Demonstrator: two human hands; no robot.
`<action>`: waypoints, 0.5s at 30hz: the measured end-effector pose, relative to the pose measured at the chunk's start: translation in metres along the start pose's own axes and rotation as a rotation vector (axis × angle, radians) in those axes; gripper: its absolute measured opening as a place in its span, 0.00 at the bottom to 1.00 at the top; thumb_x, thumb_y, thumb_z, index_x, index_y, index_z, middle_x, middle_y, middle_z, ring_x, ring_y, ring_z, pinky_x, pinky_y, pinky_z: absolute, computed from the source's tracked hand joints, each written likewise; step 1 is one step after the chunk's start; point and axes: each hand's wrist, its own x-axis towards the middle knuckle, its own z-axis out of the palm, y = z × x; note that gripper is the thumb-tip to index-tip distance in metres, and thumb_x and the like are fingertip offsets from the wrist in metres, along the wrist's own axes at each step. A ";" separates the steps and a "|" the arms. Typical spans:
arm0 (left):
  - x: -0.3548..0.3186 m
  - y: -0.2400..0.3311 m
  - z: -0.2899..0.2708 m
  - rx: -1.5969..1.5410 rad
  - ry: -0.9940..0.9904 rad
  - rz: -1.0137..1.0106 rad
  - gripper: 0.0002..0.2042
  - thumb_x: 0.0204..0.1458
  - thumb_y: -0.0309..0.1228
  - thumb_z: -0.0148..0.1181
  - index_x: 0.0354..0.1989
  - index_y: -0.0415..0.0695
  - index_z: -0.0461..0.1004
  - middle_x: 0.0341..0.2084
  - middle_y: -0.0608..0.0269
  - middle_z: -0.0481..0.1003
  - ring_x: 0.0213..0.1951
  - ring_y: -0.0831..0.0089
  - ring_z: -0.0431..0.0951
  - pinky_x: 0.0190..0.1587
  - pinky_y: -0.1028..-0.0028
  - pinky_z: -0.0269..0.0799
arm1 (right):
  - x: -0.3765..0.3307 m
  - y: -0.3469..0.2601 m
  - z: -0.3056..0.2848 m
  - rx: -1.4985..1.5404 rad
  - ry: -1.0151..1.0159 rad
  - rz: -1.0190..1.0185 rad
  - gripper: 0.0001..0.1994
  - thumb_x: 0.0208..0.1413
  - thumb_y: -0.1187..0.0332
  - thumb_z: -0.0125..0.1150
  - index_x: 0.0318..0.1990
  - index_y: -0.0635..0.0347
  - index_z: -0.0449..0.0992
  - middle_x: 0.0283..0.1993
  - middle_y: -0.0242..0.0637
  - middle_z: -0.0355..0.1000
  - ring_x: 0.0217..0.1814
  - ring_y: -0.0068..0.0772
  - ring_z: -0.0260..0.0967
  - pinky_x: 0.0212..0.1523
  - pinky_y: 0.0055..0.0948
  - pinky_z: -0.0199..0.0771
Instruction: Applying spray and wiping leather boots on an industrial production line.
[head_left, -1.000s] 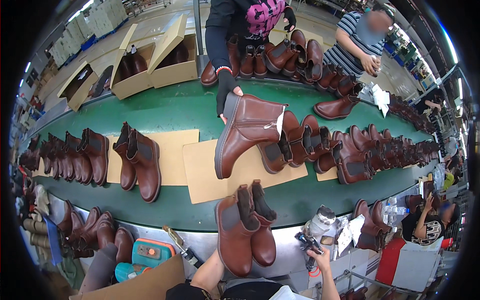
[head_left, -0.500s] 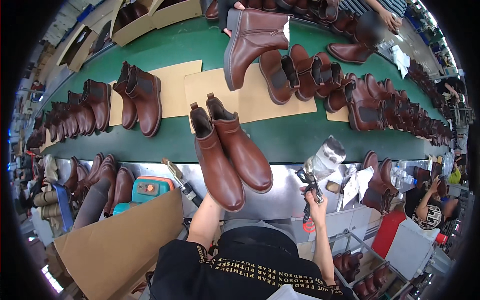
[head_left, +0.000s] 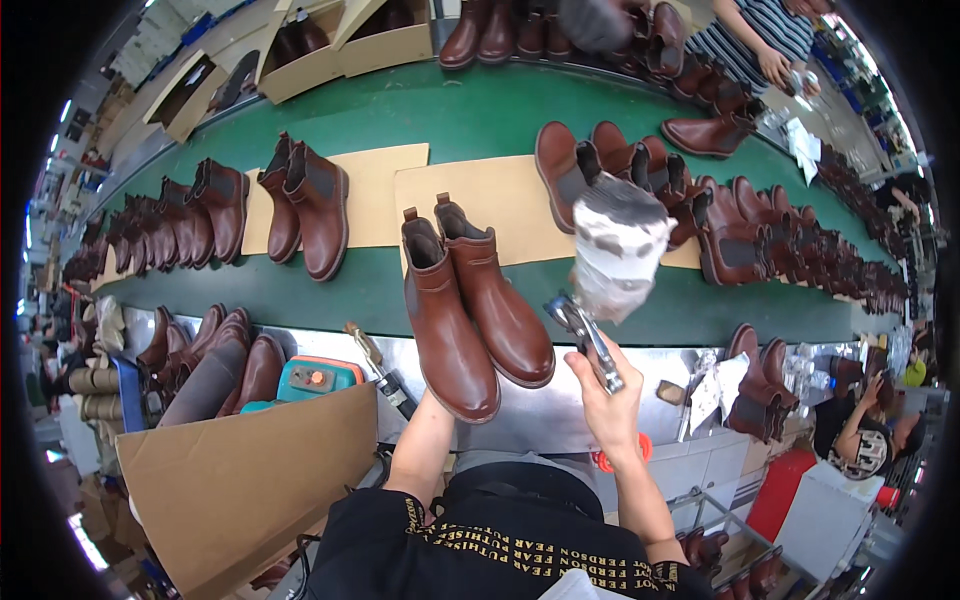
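Note:
A pair of brown leather ankle boots (head_left: 470,320) fills the middle, shafts away from me and toes over the table's near edge. My left forearm (head_left: 424,440) runs up behind the toes; the boots hide that hand, which appears to support them from below. Just right of the boots, my right hand (head_left: 610,395) is closed around a metal spray gun (head_left: 588,342). A whitish, plastic-wrapped cup (head_left: 620,245) with a dark top sits on the gun, tilted, its contents unclear. The gun's front points toward the boots, without touching them.
Brown boots stand in rows at left (head_left: 220,215) and right (head_left: 740,240) on the green tabletop (head_left: 370,305), some on cardboard sheets (head_left: 380,165). Nearer me are a teal device (head_left: 330,375), a cardboard panel (head_left: 250,470) and a second metal tool (head_left: 375,365). A person in stripes (head_left: 745,45) works opposite.
My right hand has raised the spray gun and brought it left, closer to the boots. The large boot held by another person across the table has gone from its place. The view has shifted slightly.

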 end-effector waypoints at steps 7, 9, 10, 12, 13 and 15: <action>0.012 0.001 0.000 -0.023 -0.003 0.014 0.26 0.54 0.40 0.57 0.58 0.38 0.64 0.55 0.51 0.66 0.56 0.60 0.67 0.58 0.64 0.64 | 0.004 -0.015 0.020 0.089 -0.144 0.032 0.17 0.53 0.75 0.66 0.50 0.69 0.74 0.29 0.21 0.64 0.29 0.12 0.55 0.29 0.14 0.59; 0.015 0.003 0.001 -0.021 -0.007 0.027 0.26 0.54 0.40 0.57 0.58 0.38 0.64 0.55 0.51 0.67 0.56 0.60 0.68 0.58 0.64 0.64 | 0.014 -0.001 0.024 0.112 -0.095 0.055 0.17 0.54 0.74 0.66 0.51 0.68 0.74 0.28 0.20 0.62 0.28 0.12 0.54 0.29 0.13 0.58; 0.017 0.002 0.002 -0.023 -0.009 0.026 0.26 0.54 0.41 0.57 0.58 0.38 0.64 0.55 0.51 0.67 0.56 0.60 0.68 0.57 0.64 0.64 | 0.017 0.005 0.025 0.124 -0.070 0.067 0.17 0.54 0.74 0.65 0.52 0.68 0.74 0.27 0.20 0.61 0.28 0.12 0.53 0.28 0.13 0.57; 0.016 0.000 0.002 -0.028 -0.007 0.031 0.26 0.54 0.41 0.57 0.58 0.38 0.64 0.55 0.51 0.67 0.56 0.60 0.68 0.57 0.63 0.64 | 0.013 0.004 0.021 0.087 -0.034 0.038 0.19 0.54 0.73 0.65 0.53 0.68 0.73 0.26 0.20 0.60 0.28 0.11 0.53 0.28 0.13 0.57; 0.017 0.002 0.001 -0.020 -0.006 0.033 0.26 0.54 0.41 0.57 0.58 0.38 0.65 0.55 0.51 0.67 0.55 0.59 0.68 0.57 0.63 0.64 | 0.009 0.000 0.017 0.053 -0.029 0.022 0.19 0.54 0.73 0.65 0.53 0.68 0.73 0.26 0.20 0.60 0.28 0.11 0.53 0.28 0.13 0.57; 0.019 0.000 0.002 -0.028 -0.005 0.024 0.26 0.54 0.41 0.57 0.58 0.38 0.65 0.55 0.51 0.67 0.55 0.59 0.68 0.57 0.63 0.64 | -0.001 -0.003 0.013 0.057 -0.051 0.026 0.19 0.54 0.74 0.65 0.54 0.68 0.73 0.25 0.20 0.60 0.27 0.12 0.53 0.28 0.13 0.57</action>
